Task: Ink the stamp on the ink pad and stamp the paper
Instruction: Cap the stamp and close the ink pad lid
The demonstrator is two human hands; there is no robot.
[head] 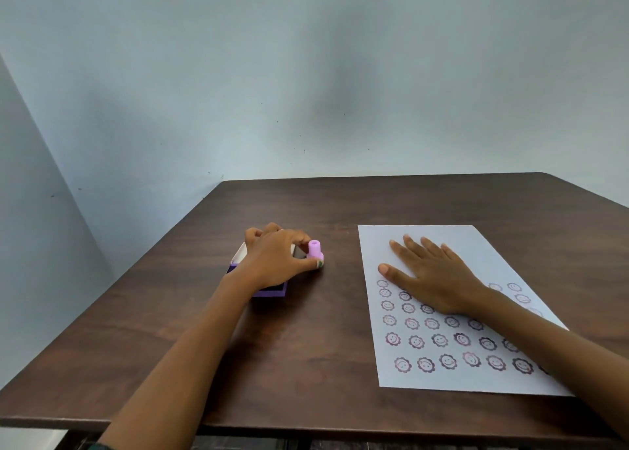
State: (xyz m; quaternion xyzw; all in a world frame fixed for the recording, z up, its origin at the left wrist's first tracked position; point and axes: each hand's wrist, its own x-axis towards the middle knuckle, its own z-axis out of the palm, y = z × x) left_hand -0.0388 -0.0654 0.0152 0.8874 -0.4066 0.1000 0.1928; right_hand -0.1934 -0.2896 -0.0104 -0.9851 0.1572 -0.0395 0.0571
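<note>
The small pink stamp (pixel 315 251) stands upright on the table (pixel 306 330), its long axis vertical with the narrow handle end pointing up and the wider base down, just right of the ink pad (pixel 269 291). The left hand (pixel 275 259) reaches over the purple ink pad case, whose white lid is tipped open at the far side, and its thumb and forefinger pinch the stamp near the base. Well to the right, a white sheet of paper (pixel 442 313) lies flat, its nearer half covered with rows of smiling flower prints. The right hand (pixel 432 276) rests palm down on the paper, fingers straight and spread.
</note>
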